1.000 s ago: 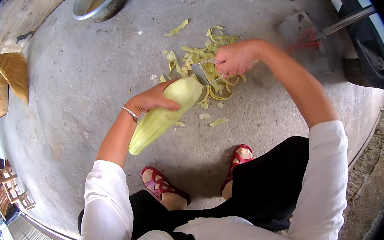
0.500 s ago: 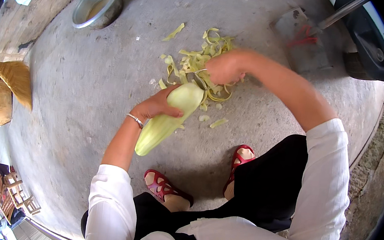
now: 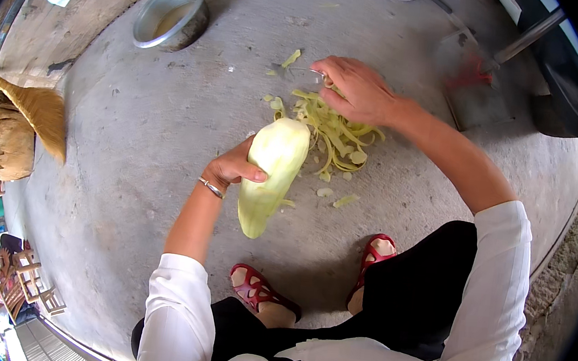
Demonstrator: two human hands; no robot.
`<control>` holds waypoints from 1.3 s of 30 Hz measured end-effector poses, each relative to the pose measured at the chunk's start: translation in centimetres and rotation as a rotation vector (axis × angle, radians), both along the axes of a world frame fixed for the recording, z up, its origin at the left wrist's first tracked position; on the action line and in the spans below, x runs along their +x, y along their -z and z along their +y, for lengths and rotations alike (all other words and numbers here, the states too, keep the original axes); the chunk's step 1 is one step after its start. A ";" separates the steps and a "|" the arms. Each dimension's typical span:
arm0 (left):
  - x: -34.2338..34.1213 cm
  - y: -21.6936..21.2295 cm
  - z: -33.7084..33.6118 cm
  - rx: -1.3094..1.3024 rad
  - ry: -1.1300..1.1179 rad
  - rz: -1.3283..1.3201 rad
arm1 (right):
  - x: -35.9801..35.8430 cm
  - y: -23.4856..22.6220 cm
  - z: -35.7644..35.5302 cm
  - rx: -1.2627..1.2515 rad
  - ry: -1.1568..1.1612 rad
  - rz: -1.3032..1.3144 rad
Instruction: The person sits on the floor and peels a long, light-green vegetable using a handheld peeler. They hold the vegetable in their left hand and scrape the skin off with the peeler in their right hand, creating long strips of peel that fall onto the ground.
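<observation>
My left hand grips a large, long, pale green gourd from its left side, thumb across the front. The gourd is held tilted above the floor, and its skin looks peeled off. Beyond its top end, my right hand is closed around a thin metal peeler, apart from the gourd. The peeler's working end is blurred and its handle is hidden in my fingers. Below my right hand lies a heap of yellow-green peelings, with several loose pieces scattered around it.
A metal basin stands at the far left, near a straw broom and a wooden stump. At the far right, a red-handled object lies near a black appliance. My feet in red sandals are close below the gourd.
My right hand with the peeler has moved up, away from the gourd. The gourd has turned more upright in my left hand. The whole view has shifted slightly.
</observation>
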State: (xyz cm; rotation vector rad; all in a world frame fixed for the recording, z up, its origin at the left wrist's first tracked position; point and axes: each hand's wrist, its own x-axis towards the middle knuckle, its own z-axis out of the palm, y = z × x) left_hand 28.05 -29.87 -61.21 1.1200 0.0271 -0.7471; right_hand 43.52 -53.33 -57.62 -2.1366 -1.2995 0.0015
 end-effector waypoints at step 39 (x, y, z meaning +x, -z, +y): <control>-0.8 3.7 1.3 -0.104 -0.078 -0.039 | -1.1 -3.4 1.6 -0.182 -0.054 -0.372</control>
